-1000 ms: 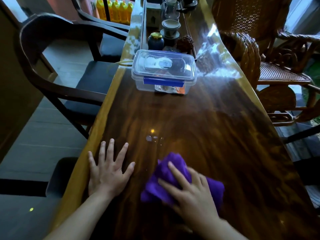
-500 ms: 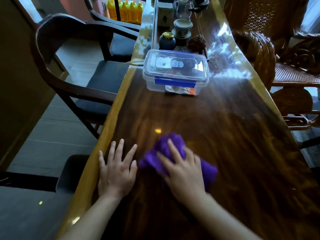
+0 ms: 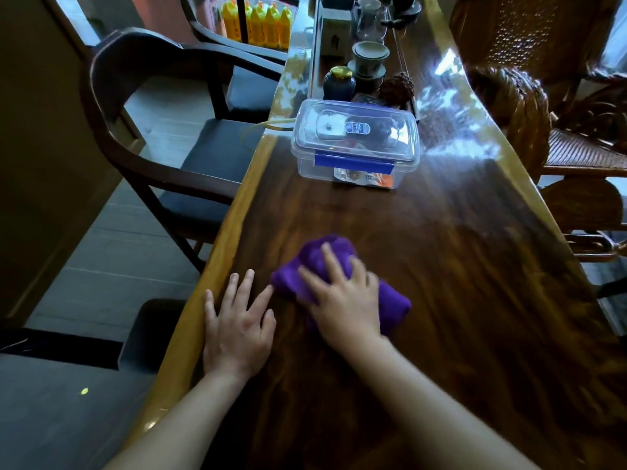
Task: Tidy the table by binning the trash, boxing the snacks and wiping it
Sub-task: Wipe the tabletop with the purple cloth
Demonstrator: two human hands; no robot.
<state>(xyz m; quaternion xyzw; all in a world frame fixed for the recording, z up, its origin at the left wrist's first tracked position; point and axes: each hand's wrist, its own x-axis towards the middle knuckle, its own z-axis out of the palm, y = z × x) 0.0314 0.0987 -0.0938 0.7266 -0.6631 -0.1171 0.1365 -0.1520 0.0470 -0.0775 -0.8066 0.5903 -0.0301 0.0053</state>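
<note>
A purple cloth (image 3: 395, 301) lies bunched on the dark glossy wooden table (image 3: 475, 283). My right hand (image 3: 342, 300) presses flat on top of the cloth, fingers spread over it. My left hand (image 3: 237, 327) rests palm down on the table just left of the cloth, near the table's left edge, its fingertips almost touching the cloth. Farther up the table stands a clear plastic box (image 3: 354, 144) with its lid on and a blue clip at the front; snack packets show through its wall.
Behind the box a tea tray (image 3: 315, 62) holds a small jar (image 3: 339, 83), cups and a pine cone (image 3: 397, 88). A dark armchair (image 3: 163, 137) stands left of the table, wicker chairs (image 3: 529, 123) right. A dark bin (image 3: 152, 334) sits on the floor at the left.
My right hand has pushed the purple cloth forward and leftward across the table. The left hand stays planted beside it. The view has shifted closer to the box.
</note>
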